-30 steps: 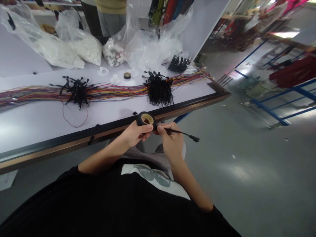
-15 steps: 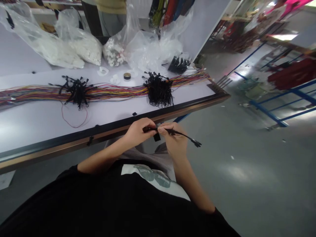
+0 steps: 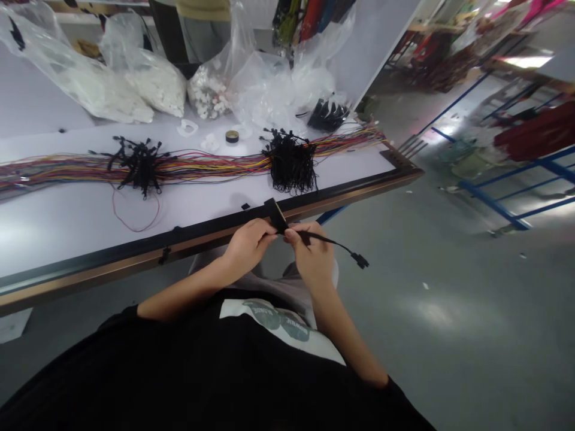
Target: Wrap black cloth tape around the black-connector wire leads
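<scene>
Black on black: note tape roll [image 3: 274, 214] tilted upright between hands at near table edge [image 3: 112, 267], clasped low in fingertips of left hand [image 3: 246, 246]. Note cable [image 3: 332, 240] pinched by thumb and forefinger of right hand [image 3: 314, 252], with connector [image 3: 360, 261] to the right, presumably for steadiness and clearance.

A matt surface was shown by the tape roll [image 3: 275, 216], glossy plastic by the bags [image 3: 265, 90], a smooth metallic sheen by the edge strip [image 3: 112, 269], and matt cloth by the shirt [image 3: 179, 371].
</scene>
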`<act>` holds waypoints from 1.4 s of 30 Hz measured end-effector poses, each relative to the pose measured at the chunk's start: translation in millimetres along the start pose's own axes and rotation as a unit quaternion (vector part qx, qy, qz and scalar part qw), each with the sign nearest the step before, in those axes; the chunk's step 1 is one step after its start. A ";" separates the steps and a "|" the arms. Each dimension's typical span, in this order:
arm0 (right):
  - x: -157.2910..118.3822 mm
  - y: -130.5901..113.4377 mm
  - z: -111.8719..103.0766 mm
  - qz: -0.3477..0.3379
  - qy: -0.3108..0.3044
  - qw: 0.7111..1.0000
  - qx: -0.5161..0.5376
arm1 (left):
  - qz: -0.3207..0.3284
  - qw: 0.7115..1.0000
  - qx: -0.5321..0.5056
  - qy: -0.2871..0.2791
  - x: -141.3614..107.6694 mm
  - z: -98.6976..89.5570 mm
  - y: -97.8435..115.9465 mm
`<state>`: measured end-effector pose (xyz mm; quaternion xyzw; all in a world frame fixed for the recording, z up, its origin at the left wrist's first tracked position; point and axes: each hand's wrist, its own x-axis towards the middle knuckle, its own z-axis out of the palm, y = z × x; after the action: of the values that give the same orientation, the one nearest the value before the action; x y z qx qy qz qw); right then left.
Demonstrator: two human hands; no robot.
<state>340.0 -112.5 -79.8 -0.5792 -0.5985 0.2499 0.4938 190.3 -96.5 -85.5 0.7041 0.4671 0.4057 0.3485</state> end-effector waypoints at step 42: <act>-0.1 -4.7 3.1 0.068 -0.029 0.995 0.065 | 0.139 0.989 0.050 0.027 4.0 8.3 -9.6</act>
<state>335.1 -112.6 -76.9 -0.5777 -0.5544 0.3376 0.4949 195.0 -90.5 -96.5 0.7673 0.3939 0.4455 0.2402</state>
